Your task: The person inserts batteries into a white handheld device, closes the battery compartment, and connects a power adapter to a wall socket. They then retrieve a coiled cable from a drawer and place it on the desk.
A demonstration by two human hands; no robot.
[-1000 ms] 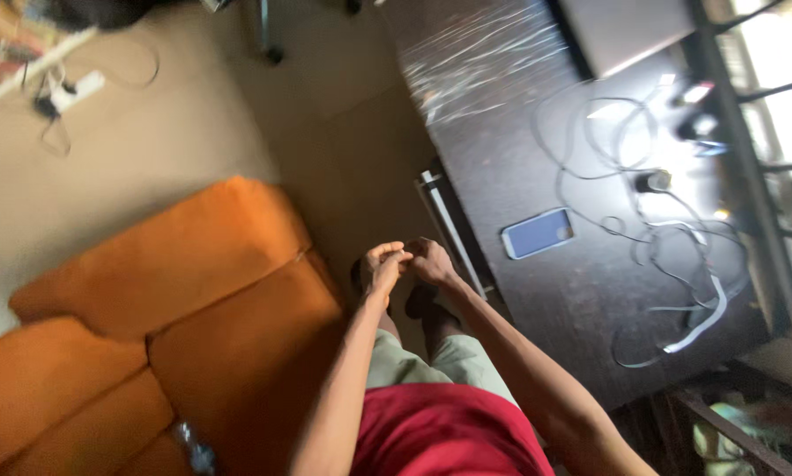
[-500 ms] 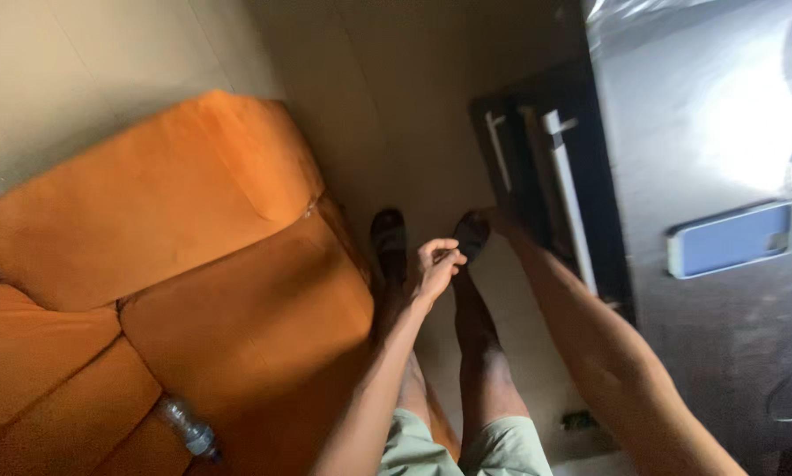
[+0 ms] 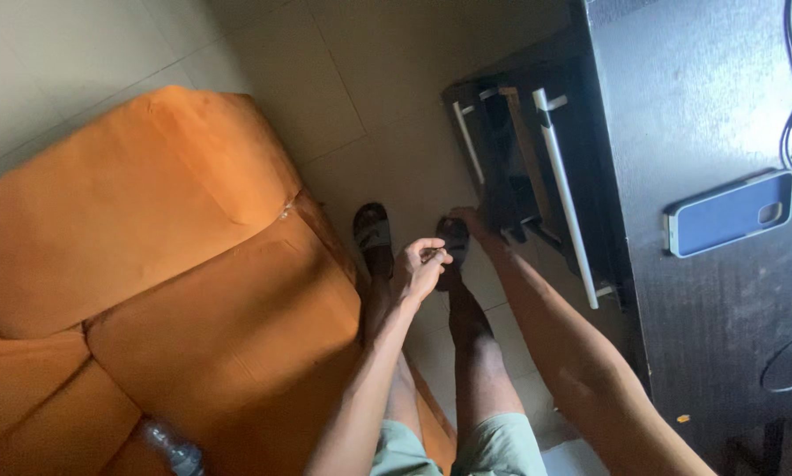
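My right hand (image 3: 468, 220) has reached the drawer handle (image 3: 505, 167) below the desk (image 3: 678, 88) edge, grip unclear, while my left fingers (image 3: 431, 254) pinch together on perhaps something small.

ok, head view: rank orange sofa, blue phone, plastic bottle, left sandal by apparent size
1. orange sofa, by far the largest.
2. blue phone on the dark desk.
3. left sandal and plastic bottle: not ranked. The bottle is cut off by the frame edge, and the sandal lies farther from the camera on the floor.
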